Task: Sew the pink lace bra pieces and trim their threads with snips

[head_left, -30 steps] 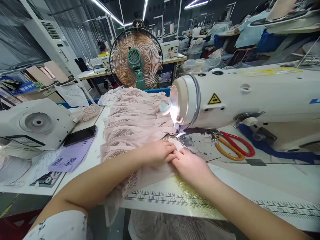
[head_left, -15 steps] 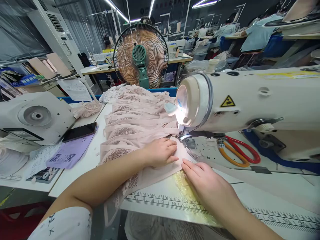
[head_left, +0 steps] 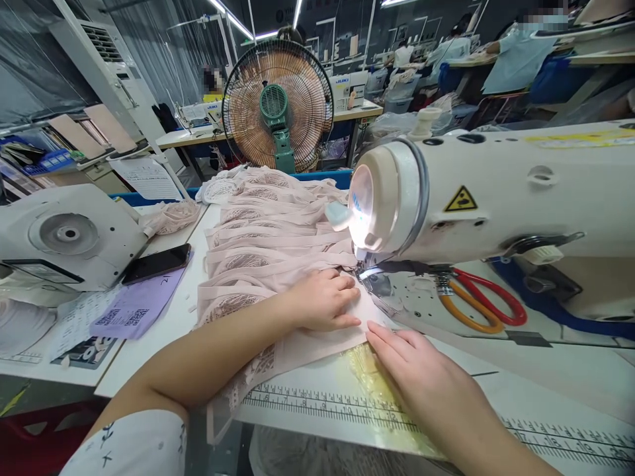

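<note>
Right hand (head_left: 429,373) had parted from left hand (head_left: 327,301); left lay flat on pink fabric (head_left: 317,347), right loosely touched its edge, near-left of sewing machine (head_left: 391,192). Aligning step (seemingly); next called for steady guiding.

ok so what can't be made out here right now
All in the head view:
- fabric piece under the left hand: covered by that hand
- right-side sewing machine: far end cut off by the right edge
- writing on the white sheet: too small
</note>
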Available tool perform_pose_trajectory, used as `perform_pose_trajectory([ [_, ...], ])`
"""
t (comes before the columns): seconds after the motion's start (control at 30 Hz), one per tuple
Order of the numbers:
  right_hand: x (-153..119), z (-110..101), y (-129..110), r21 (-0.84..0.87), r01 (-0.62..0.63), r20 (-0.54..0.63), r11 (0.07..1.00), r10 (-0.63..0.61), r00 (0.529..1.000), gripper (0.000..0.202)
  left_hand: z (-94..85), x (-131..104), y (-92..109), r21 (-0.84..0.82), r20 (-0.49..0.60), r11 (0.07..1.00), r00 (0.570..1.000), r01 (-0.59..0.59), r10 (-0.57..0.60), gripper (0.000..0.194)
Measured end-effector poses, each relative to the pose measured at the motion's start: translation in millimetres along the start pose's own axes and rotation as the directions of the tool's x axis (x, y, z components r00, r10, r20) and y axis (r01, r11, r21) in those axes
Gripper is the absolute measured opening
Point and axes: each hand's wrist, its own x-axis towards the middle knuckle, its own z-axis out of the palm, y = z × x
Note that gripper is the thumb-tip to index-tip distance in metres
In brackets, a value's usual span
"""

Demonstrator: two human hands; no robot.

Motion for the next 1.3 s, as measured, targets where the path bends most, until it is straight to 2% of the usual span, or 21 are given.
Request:
perform_pose_trajectory([
  [0.13, -8, 10, -1, 0.023, -0.062, 0.028, 0.998, 0.062, 0.998, 0.053, -1.0, 1, 0, 0.014, 0.009, 1.000, 1.000, 0.006, -0.007, 0.057],
  [0.27, -11, 13, 1, 0.039, -0.073, 0.045, 0.997, 0.071, 0.996, 0.054, -2.4, 2, 0, 0.024, 0.017, 1.000, 1.000, 0.010, -0.011, 0.058],
  [0.6, 5, 8, 9, 0.010, -0.023, 0.007, 1.000, 0.023, 1.000, 0.049, -2.9, 6, -7, 0.053, -0.019, 0.999, 1.000, 0.002, -0.001, 0.057],
  [0.7, 9, 12, 11, -0.015, 0.004, 0.034, 1.000, -0.004, 0.999, 0.050, -3.9, 10, -14, 0.078, -0.021, 0.997, 1.000, -0.014, 0.016, 0.057],
  [0.83, 17, 16, 12, -0.052, -0.038, 0.065, 0.998, 0.041, 0.997, 0.053, -6.5, 15, -22, 0.112, -0.057, 0.993, 0.997, -0.048, 0.054, 0.053],
  [0.97, 21, 17, 12, -0.075, -0.051, 0.069, 0.996, 0.056, 0.996, 0.055, -5.8, 9, -12, 0.109, -0.146, 0.981, 0.973, -0.162, 0.177, 0.034],
  [1.07, 18, 16, 14, -0.079, -0.028, 0.044, 0.997, 0.032, 0.999, 0.049, 1.0, -5, 4, 0.107, -0.183, 0.954, 0.937, -0.281, 0.297, 0.033],
  [1.17, 14, 17, 15, -0.100, 0.004, 0.027, 0.995, -0.001, 1.000, 0.049, 10.0, -16, 13, 0.168, -0.228, 0.945, 0.921, -0.281, 0.315, 0.029],
  [1.3, 15, 19, 16, -0.106, -0.015, 0.059, 0.994, 0.021, 0.998, 0.055, 13.2, -19, 6, 0.197, -0.230, 0.945, 0.925, -0.261, 0.304, 0.031],
])
